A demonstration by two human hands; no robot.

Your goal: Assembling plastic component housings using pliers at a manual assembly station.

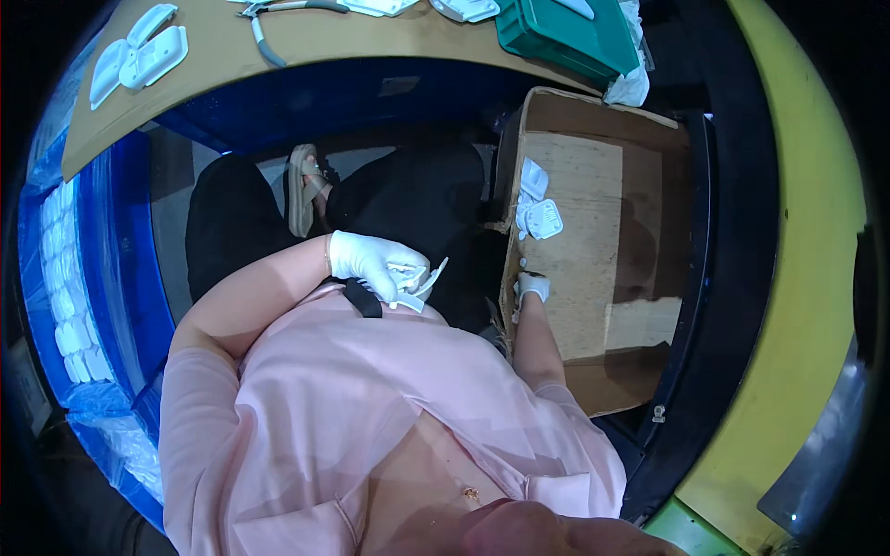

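My left hand (371,264), in a white glove, is closed around a few white plastic parts (417,283) and holds them in front of my chest, above my black-trousered lap. My right hand (531,289), also gloved, reaches to the near wall of an open cardboard box (593,306) and grips its edge. Inside the box, up against that same wall, lie a couple of white plastic parts (538,218), a short way beyond my right hand.
A brown worktop (306,46) at the top carries white plastic parts (139,56), pliers (269,28) and a green crate (565,32). A blue-lined bin (65,306) of stacked white parts stands at my left. My sandalled foot (301,190) rests below; a yellow-green frame (807,278) curves on the right.
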